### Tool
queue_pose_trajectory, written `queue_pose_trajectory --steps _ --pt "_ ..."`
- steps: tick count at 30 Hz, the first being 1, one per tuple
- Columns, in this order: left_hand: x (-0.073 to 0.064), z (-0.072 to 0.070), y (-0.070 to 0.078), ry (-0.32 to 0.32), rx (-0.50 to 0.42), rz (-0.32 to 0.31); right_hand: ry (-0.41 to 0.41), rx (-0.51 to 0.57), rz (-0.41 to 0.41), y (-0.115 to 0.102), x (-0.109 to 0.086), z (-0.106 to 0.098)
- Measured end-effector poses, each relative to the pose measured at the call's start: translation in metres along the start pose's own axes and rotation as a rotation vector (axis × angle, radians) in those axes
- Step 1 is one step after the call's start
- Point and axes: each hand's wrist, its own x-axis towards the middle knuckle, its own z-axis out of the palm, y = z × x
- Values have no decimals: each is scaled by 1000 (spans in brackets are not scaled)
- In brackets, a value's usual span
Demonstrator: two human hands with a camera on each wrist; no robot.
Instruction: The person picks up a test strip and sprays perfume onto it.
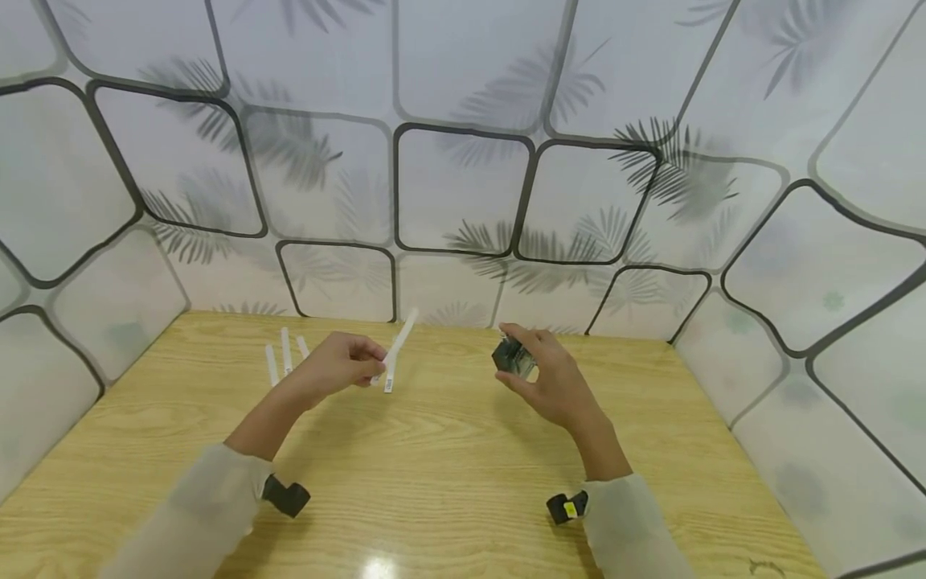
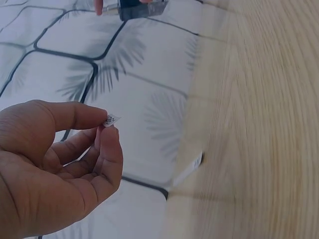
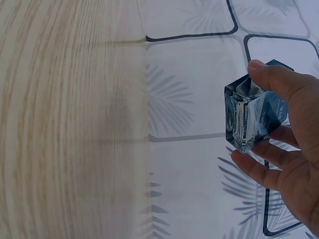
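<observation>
My left hand (image 1: 334, 368) pinches a slim white paper strip (image 1: 403, 330) between thumb and fingertips, its free end slanting up and to the right. In the left wrist view, the printed end of this strip (image 2: 111, 120) pokes out at the fingertips. A second white strip (image 1: 389, 381) lies on the table just behind the pinched one. Over the table to the right, my right hand (image 1: 553, 378) grips a faceted glass bottle, dark blue and clear, like a perfume bottle (image 3: 254, 112). Its thumb and fingers hold the bottle from opposite sides, with the bottle tilted.
Three more white strips (image 1: 285, 350) lie at the back left of the wooden table (image 1: 434, 474), partly behind the left forearm. A patterned cloth (image 1: 463, 193) with dark outlines and leaf prints rises along the table's back and sides.
</observation>
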Motion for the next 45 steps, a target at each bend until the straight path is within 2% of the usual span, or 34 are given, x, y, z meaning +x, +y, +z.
queue_pose_trajectory --steps 9,19,30,45 --pt "13 28 12 -50 -17 46 -6 -5 3 0 1 0" --pt "15 52 23 -86 -16 92 -14 3 3 -1 1 1" --pt "12 65 27 -115 -32 128 -14 9 -4 -1 0 2" --pt "8 71 28 -148 -22 163 -32 27 -22 -2 0 4"
